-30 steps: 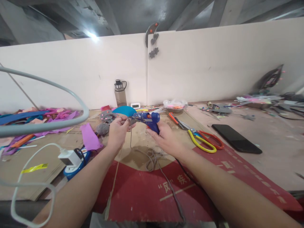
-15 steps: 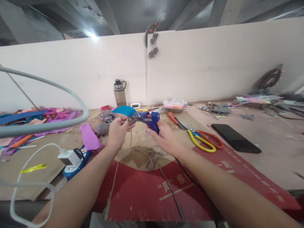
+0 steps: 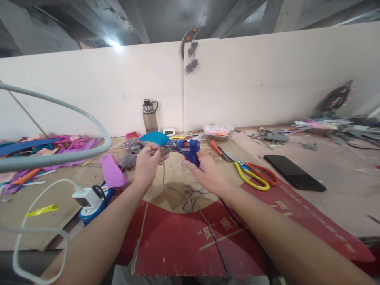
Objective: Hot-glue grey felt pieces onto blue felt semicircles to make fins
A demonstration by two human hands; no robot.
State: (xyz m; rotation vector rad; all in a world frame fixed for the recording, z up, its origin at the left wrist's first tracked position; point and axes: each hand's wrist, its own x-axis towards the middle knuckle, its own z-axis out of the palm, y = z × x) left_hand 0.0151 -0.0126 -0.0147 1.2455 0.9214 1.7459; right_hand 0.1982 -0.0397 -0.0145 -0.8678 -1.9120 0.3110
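My right hand [image 3: 206,170] is wrapped round the handle of a blue hot glue gun [image 3: 190,149], its nozzle pointing left. The nozzle end reaches close to the fingers of my left hand [image 3: 148,162], which pinch a curved blue felt piece [image 3: 154,138]. A grey yarn [image 3: 164,172] hangs down from those fingertips and lies in loose loops on the cardboard below. Whether nozzle and felt touch, I cannot tell. Behind my left hand lie a grey shape with pink dots [image 3: 132,145] and a ball of grey yarn [image 3: 128,161].
Scissors with red and yellow handles [image 3: 252,176], an orange cutter [image 3: 216,147] and a black phone [image 3: 293,172] lie on the right. Left are felt scraps [image 3: 71,148], a power strip [image 3: 95,208] and a grey curved tube [image 3: 59,160] in front. A bottle [image 3: 150,118] stands behind.
The blue felt piece has shifted very slightly left. Both hands and the glue gun have hardly moved.
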